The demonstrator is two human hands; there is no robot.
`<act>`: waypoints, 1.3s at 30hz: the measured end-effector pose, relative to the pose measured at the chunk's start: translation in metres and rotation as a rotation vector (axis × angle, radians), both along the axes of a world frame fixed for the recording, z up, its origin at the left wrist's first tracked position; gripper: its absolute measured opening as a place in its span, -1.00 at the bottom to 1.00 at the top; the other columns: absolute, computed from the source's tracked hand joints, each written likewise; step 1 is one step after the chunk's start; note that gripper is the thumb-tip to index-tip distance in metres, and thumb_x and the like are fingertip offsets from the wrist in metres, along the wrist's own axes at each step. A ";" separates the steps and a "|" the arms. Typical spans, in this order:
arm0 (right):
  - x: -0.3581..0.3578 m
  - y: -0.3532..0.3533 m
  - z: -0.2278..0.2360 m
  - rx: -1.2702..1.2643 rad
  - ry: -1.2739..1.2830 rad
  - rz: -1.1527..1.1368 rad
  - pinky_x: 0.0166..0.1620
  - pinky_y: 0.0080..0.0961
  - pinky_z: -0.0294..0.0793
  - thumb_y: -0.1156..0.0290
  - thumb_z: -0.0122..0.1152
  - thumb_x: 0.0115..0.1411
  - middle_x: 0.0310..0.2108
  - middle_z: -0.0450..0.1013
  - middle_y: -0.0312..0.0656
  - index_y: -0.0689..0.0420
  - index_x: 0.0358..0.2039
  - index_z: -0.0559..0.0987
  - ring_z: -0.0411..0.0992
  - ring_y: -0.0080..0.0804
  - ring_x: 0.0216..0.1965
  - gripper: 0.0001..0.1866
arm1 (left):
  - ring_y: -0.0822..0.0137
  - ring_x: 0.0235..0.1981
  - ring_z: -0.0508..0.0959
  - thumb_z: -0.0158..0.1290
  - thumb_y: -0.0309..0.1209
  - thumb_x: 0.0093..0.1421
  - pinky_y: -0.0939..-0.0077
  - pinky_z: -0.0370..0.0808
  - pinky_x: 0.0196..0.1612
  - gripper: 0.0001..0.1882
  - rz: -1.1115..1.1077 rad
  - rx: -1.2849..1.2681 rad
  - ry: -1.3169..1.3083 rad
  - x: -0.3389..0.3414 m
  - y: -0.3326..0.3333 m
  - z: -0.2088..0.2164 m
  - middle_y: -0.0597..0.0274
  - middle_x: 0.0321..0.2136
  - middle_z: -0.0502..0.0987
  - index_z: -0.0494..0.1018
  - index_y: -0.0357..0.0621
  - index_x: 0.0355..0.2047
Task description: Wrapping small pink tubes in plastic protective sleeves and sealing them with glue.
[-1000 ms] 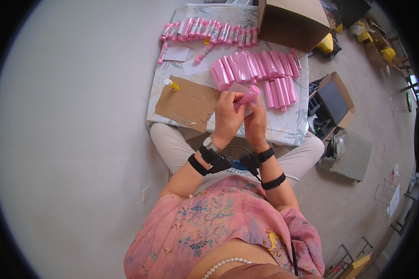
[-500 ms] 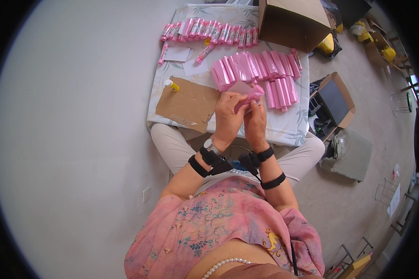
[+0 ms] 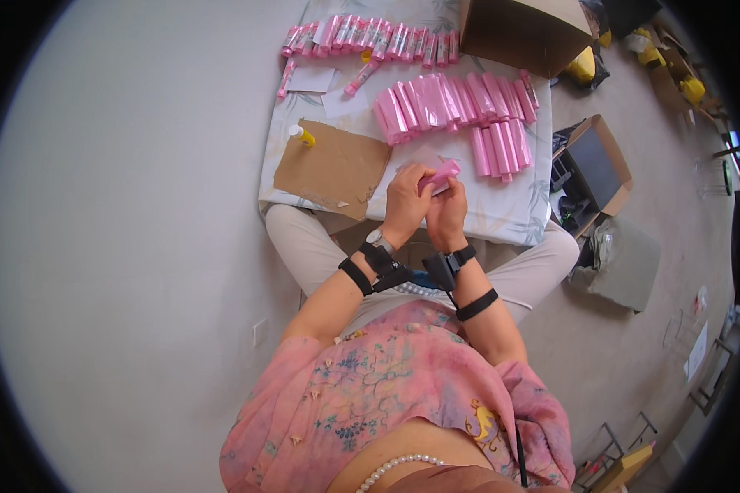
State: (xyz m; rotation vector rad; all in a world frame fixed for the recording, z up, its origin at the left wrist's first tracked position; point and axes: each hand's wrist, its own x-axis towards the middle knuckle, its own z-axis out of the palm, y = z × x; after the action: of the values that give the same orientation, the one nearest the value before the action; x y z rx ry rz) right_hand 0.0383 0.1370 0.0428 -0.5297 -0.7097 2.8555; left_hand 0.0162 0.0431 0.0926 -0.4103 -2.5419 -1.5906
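We can read no text or numbers from here. Along the top of the frame, the pink rolls (image 3: 353,34) carry printed labels (image 3: 396,39) too small for us to make out; on the brown cardboard sheet (image 3: 337,164), left of centre, we cannot decipher the faint marks (image 3: 360,200) near its lower edge.

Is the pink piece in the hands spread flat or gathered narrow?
Gathered narrow: the pink piece shows as a slim strip between left hand and right hand. Rolled or folded: cannot tell.

Tabletop (image 3: 514,209) carries labelled rolls (image 3: 362,34) along far edge, plain rolls (image 3: 427,100) toward right edge, cardboard (image 3: 333,168) near-left corner, box (image 3: 522,34) far-right corner.
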 end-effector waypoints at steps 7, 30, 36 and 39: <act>-0.002 -0.003 -0.051 -0.180 -0.120 0.040 0.30 -0.27 0.33 0.09 -0.20 0.48 0.09 0.45 -0.04 0.26 0.27 0.34 0.41 -0.22 0.14 -0.44 | 0.02 -0.24 0.62 0.21 -0.64 0.05 0.25 0.58 -0.15 -0.79 -0.001 -0.078 -0.037 0.003 -0.008 -0.050 0.03 -0.32 0.60 0.54 -0.25 -0.26; -0.012 -0.007 -0.066 -0.240 -0.207 0.050 0.26 -0.22 0.36 -0.03 -0.22 0.52 0.03 0.40 -0.06 0.20 0.21 0.28 0.40 -0.22 0.10 -0.45 | 0.07 -0.32 0.65 0.27 -0.52 0.08 0.32 0.59 -0.22 -0.80 -0.229 -0.204 -0.127 -0.020 -0.029 -0.060 0.04 -0.32 0.66 0.63 -0.25 -0.25; -0.009 0.005 -0.100 -0.347 -0.015 0.070 0.28 -0.22 0.31 -0.06 -0.26 0.51 0.04 0.41 -0.10 0.18 0.11 0.38 0.38 -0.23 0.09 -0.45 | -0.03 -0.24 0.59 0.18 -0.56 0.04 0.17 0.55 -0.17 -0.90 -0.267 -0.201 0.061 -0.025 -0.017 -0.055 0.03 -0.36 0.61 0.52 -0.24 -0.38; -0.011 -0.001 -0.068 -0.273 -0.165 0.121 0.30 -0.17 0.24 -0.17 -0.31 0.48 0.03 0.43 -0.11 0.18 0.09 0.41 0.36 -0.23 0.11 -0.36 | -0.02 -0.20 0.58 0.16 -0.58 0.06 0.15 0.55 -0.14 -0.88 -0.297 -0.232 0.141 -0.028 -0.030 -0.058 0.04 -0.32 0.61 0.50 -0.24 -0.35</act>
State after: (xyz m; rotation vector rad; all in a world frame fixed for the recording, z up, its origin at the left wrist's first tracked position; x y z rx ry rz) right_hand 0.0270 0.1364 -0.0249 -0.7927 -0.3850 3.0693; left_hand -0.0120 0.0135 0.0346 -0.9286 -2.6583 -1.2903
